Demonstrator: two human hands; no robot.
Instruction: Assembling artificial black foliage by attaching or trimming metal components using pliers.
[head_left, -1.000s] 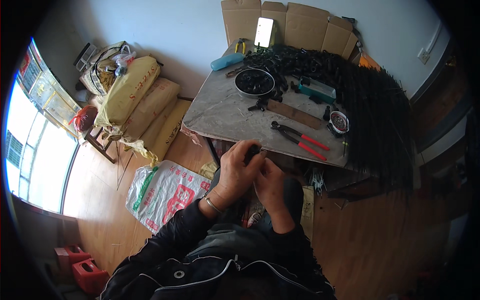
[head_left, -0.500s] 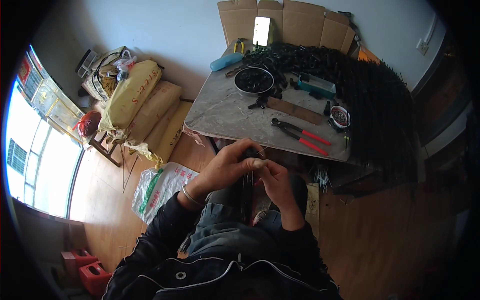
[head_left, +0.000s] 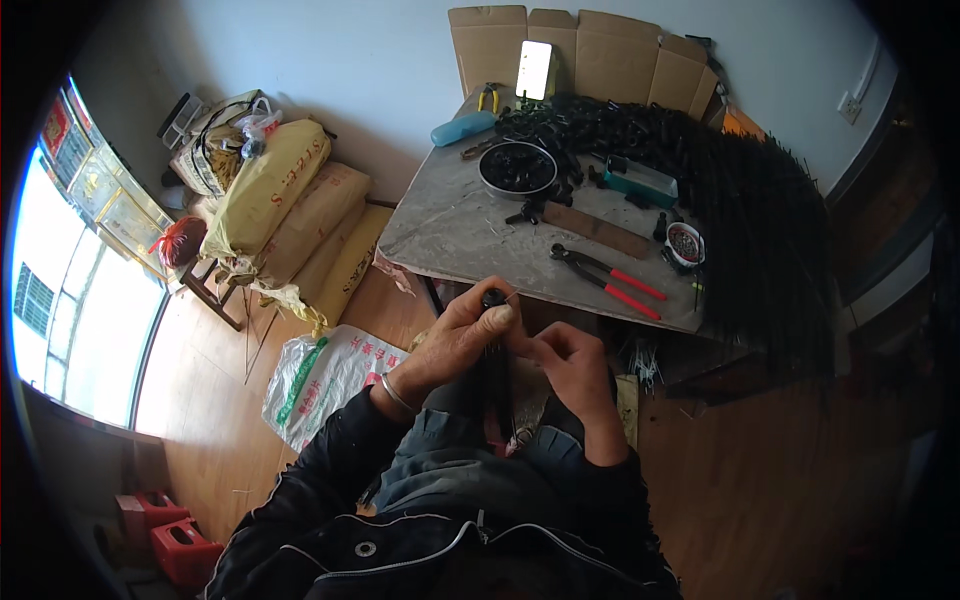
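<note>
Fingers of left hand (head_left: 450, 338) wrap a black piece (head_left: 492, 298), right hand (head_left: 578, 370) half-curled, contents unclear

The tabletop (head_left: 440, 230) was grey with paler, marble-like streaks. Near its front edge, the pincers (head_left: 638, 284) had a dark head and red handles; the flat strip (head_left: 597, 230) behind them was brown. Toward the back left corner, the bottle-shaped thing (head_left: 463, 128) was light blue. The cardboard (head_left: 615, 60) along the back edge was tan. The rods (head_left: 770, 230) over the right edge were black, like the piece (head_left: 493, 298) in the left hand (head_left: 458, 337).
</note>
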